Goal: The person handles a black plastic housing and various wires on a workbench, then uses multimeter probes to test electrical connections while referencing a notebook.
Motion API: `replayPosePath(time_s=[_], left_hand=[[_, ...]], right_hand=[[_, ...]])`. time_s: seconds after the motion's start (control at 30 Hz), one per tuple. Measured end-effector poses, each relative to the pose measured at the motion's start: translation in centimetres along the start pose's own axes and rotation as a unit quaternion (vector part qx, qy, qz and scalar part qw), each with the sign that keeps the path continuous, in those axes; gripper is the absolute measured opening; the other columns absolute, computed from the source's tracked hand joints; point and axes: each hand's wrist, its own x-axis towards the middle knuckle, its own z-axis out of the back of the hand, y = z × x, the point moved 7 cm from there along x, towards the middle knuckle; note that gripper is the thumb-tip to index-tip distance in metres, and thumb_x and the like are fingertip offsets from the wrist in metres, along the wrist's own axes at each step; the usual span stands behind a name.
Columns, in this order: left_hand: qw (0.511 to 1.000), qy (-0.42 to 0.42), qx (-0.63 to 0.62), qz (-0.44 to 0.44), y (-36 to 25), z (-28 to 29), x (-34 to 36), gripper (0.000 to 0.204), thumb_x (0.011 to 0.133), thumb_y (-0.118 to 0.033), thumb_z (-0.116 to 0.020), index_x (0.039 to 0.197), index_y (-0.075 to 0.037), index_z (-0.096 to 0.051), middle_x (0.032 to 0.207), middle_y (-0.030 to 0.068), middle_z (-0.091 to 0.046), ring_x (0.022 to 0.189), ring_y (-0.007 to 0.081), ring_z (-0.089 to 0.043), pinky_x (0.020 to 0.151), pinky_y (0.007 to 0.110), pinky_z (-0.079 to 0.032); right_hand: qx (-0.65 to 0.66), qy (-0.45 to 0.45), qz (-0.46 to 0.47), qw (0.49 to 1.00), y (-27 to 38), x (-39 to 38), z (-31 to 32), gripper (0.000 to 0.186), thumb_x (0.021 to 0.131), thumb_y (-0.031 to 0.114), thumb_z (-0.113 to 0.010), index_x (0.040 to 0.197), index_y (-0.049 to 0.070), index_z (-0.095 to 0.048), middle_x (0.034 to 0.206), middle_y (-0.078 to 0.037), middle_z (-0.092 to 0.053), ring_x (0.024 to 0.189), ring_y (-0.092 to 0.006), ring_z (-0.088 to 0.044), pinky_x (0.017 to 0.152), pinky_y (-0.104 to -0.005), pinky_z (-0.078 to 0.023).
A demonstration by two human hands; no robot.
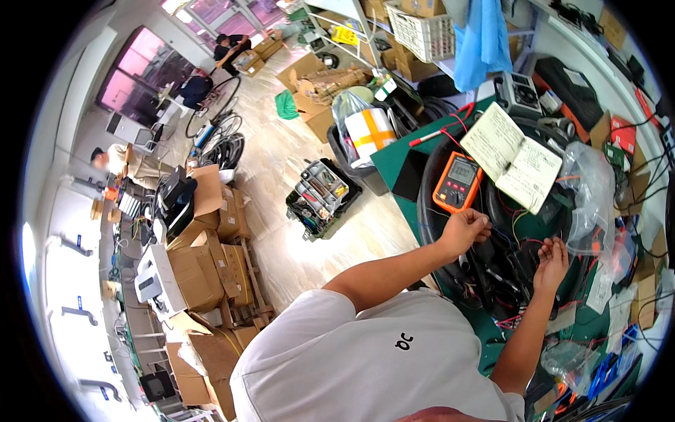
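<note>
My left hand [465, 228] pinches what looks like a thin wire, just below an orange digital multimeter [457, 183]. My right hand [551, 261] is raised farther right, fingertips closed on a thin red wire [533, 242]. Both are over thick black cable coils and dark parts [492, 267] on the green bench mat [394, 163]. An open notebook [529, 171] with handwriting lies beside the multimeter, and red and black test probes [426, 139] lie near its top. A crumpled clear plastic bag [589, 193] is right of the notebook.
Cardboard boxes [193, 278] line the left side. An open toolbox [320, 190] sits on the floor [288, 261], near a grey bin [357, 177]. Several other people, one a crouching person [228, 50], are in the back and at left. A metal shelf [358, 35] stands at top.
</note>
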Motion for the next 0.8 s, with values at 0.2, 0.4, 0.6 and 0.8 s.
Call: replayPosePath(time_s=[0.2, 0.4, 0.6, 0.8], left_hand=[[0.999, 0.019, 0.026, -0.023, -1.6, -1.4, -1.4, 0.015, 0.096, -0.014, -0.047, 0.099, 0.001, -0.049, 0.108, 0.0150, -0.062, 0.086, 0.0198, -0.065, 0.073, 0.031, -0.055], [0.995, 0.088, -0.036, -0.036, -1.7, -3.9, -1.5, 0.012, 0.096, -0.013, -0.044, 0.095, -0.001, -0.041, 0.111, 0.0212, -0.059, 0.102, 0.0262, -0.063, 0.086, 0.036, -0.054], [0.996, 0.072, -0.020, -0.048, -2.6, -4.0, -1.9, 0.011, 0.093, -0.010, -0.048, 0.093, 0.000, -0.044, 0.106, 0.0185, -0.061, 0.097, 0.0246, -0.064, 0.085, 0.034, -0.054], [0.996, 0.055, -0.001, -0.065, -3.1, -3.2, -1.9, 0.010, 0.091, -0.007, -0.052, 0.094, 0.001, -0.046, 0.099, 0.0149, -0.063, 0.089, 0.0203, -0.065, 0.079, 0.031, -0.055]], right_hand=[[-0.010, 0.018, -0.002, 1.000, 0.1, 0.3, -0.7, 0.017, 0.094, 0.012, -0.051, 0.107, 0.001, -0.056, 0.088, -0.009, -0.063, 0.072, -0.0134, -0.058, 0.065, -0.0257, -0.050], [-0.010, 0.023, -0.004, 1.000, 0.2, 0.4, -0.8, 0.015, 0.095, 0.011, -0.050, 0.104, 0.001, -0.056, 0.087, -0.008, -0.064, 0.072, -0.0127, -0.058, 0.065, -0.0261, -0.051], [-0.005, 0.030, 0.007, 0.999, 0.2, 0.4, -0.8, 0.016, 0.094, 0.011, -0.052, 0.106, 0.001, -0.057, 0.086, -0.008, -0.064, 0.071, -0.0129, -0.059, 0.065, -0.0255, -0.051], [-0.007, 0.024, 0.004, 1.000, 0.2, 0.4, -0.6, 0.016, 0.093, 0.011, -0.053, 0.106, 0.002, -0.057, 0.087, -0.008, -0.064, 0.072, -0.0131, -0.059, 0.065, -0.0254, -0.051]])
